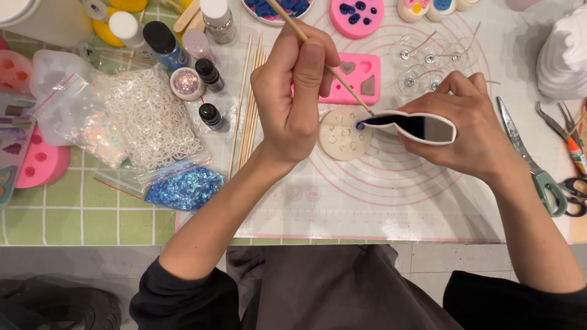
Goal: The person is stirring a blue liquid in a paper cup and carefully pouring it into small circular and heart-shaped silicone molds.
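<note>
Head view, steeply down, close

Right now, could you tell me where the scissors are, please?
The scissors lie at the right edge of the head view, just right of the right hand, with pliers beyond them.

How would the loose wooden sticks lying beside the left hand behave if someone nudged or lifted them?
The wooden sticks look thin and round, so a sideways nudge would probably roll or scatter them across the white mat. They lie loose, not bundled, so lifting one seems light work. Being so slender, they may flex or snap under pressure.
</note>
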